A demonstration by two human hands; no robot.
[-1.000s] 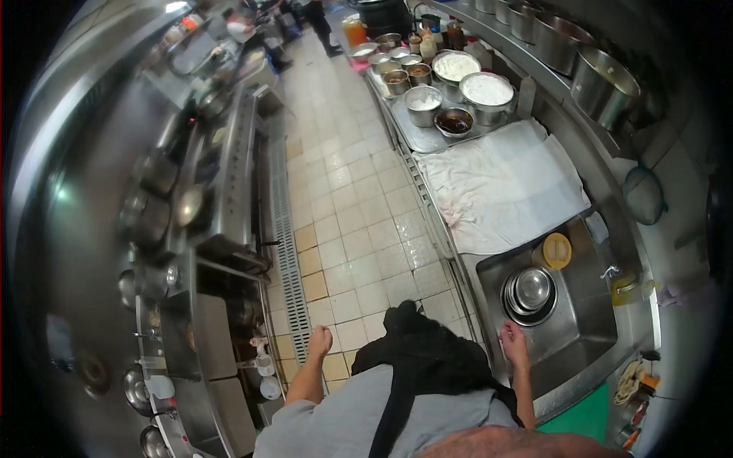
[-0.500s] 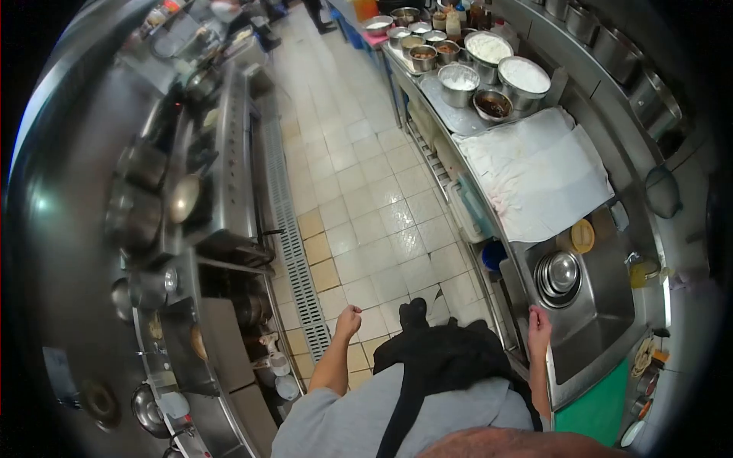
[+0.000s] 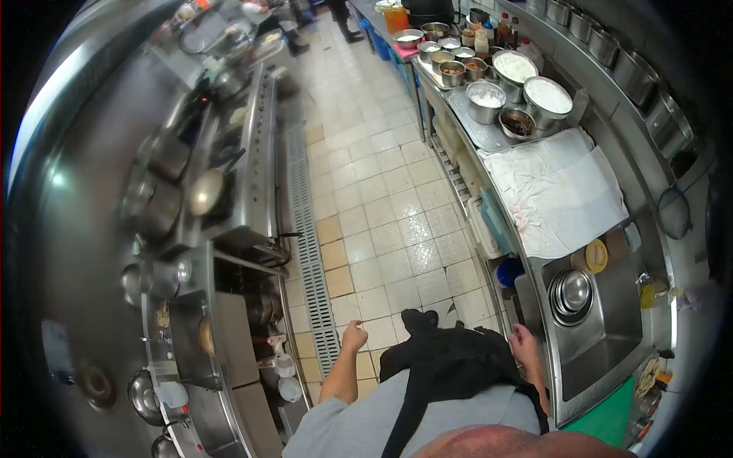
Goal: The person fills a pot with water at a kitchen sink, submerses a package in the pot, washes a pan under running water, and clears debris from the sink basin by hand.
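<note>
My left hand (image 3: 354, 337) hangs over the tiled floor with its fingers curled in, and nothing shows in it. On the other side, my right hand (image 3: 524, 343) is beside the metal sink (image 3: 603, 357), loosely bent with the fingers a little apart and holding nothing that I can see. Nested steel bowls (image 3: 571, 294) sit in the sink, close to a yellow round item (image 3: 595, 256). A white cloth (image 3: 556, 195) covers the counter beyond it. Neither hand visibly touches any object.
Tiled floor (image 3: 405, 229) runs ahead with a drain grate (image 3: 307, 252) on its left. A stove with a pan (image 3: 207, 191) lines the left. Several bowls and pots, including one of white powder (image 3: 548, 96), stand on the right counter. Other people (image 3: 343, 21) stand far ahead.
The view has shifted, so the counters and floor appear farther right and lower. My right hand now appears farther left, off the sink's edge. Both hands remain without a visible object.
</note>
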